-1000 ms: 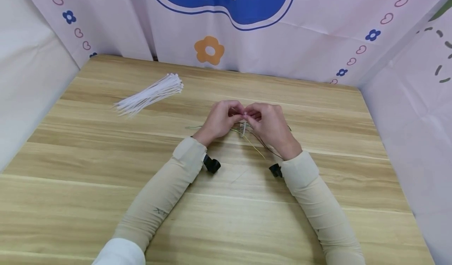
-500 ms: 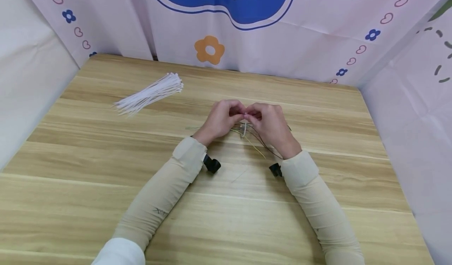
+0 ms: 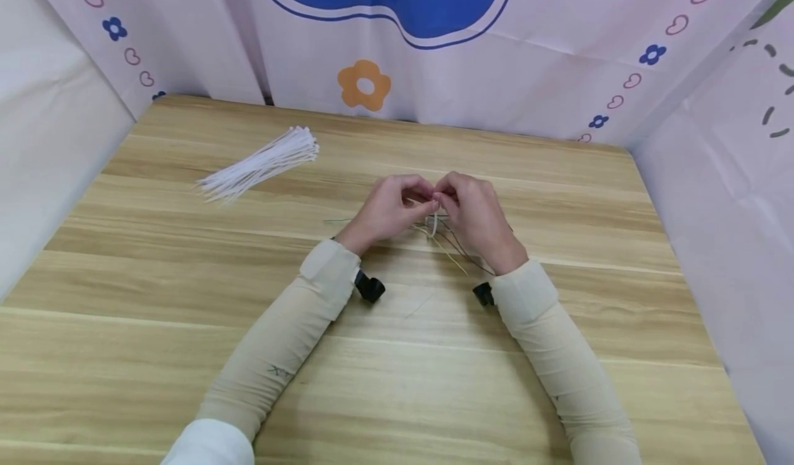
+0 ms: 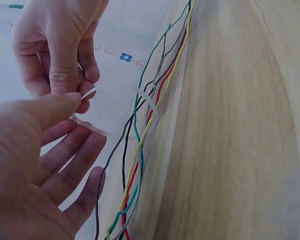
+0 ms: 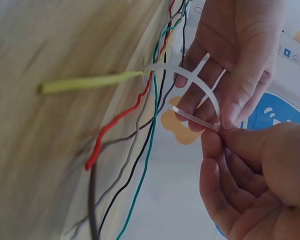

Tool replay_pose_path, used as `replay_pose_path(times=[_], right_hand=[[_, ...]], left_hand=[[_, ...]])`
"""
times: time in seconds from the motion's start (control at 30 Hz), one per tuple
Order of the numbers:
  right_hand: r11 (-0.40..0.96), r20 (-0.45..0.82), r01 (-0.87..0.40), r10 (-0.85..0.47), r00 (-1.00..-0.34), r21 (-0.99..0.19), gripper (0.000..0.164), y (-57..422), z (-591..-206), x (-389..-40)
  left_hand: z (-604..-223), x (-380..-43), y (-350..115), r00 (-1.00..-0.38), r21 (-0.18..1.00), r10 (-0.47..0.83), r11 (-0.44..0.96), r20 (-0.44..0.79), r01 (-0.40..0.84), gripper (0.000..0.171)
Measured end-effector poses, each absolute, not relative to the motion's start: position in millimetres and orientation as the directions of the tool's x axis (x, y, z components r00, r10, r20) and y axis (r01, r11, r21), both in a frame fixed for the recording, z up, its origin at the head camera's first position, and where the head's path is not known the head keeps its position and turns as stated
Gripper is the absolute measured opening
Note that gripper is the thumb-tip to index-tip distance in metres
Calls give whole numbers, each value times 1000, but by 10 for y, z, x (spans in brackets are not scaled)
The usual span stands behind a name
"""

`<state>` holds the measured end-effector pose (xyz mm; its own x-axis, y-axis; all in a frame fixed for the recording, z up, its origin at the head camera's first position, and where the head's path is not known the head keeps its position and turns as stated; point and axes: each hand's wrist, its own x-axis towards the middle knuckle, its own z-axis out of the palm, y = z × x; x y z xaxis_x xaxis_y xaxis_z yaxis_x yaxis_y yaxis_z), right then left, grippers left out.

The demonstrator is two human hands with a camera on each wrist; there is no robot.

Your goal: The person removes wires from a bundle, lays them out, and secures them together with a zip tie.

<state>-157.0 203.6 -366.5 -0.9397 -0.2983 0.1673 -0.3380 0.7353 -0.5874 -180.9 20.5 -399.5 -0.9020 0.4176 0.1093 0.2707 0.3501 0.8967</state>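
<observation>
A white cable tie point(image 5: 210, 97) forms a loop around a bundle of thin coloured wires point(image 4: 135, 150): red, yellow, green, grey and black. My left hand point(image 3: 393, 207) pinches the tie near its head between thumb and fingertips. Facing it, my right hand point(image 3: 474, 210) pinches the tie at the same spot, its thumb and index finger meeting the left fingertips. The loop is still wide, with the wires low in it. In the right wrist view, the yellow wire's end point(image 5: 90, 82) and the red wire's end point(image 5: 92, 157) point toward the camera. The fingertips partly cover the tie's head.
A pile of white cable ties point(image 3: 260, 165) lies at the back left of the wooden table point(image 3: 397, 396). A printed white cloth point(image 3: 298, 65) hangs behind the table's back edge. A small black camera point(image 3: 371, 288) is strapped at the left wrist, another point(image 3: 484, 293) at the right.
Both hands have shifted slightly right with the cable tie, and the right fingers have risen a little. The head view has tilted slightly. The pile of ties lies as before.
</observation>
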Motion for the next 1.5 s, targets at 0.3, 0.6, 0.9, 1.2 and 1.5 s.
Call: replay_pose_path(times=[0.3,0.6,0.9,1.2,1.5], right_hand=[[771,121,-327,-313,-942,-546,11,2016,-3642,-1556],[781,163,-370,-335,-928,-504,5,2000,-3648,-1546],[795,233,-406,-335,-913,-451,6,1970,-3710,-1543],[806,154,-353,-319,-935,-475,20,2003,-3678,-1549],[758,128,-341,-327,-936,-556,10,2055,-3580,-1605]], left_hand=[[-3986,-1802,217,-900,860,395,378,185,343,13],[-3966,-1761,247,-873,729,374,494,314,474,12],[-3939,-1726,271,-835,625,397,556,380,548,11],[-3928,-1671,350,-791,524,439,593,426,611,11],[-3962,-1638,413,-831,543,357,634,427,551,12]])
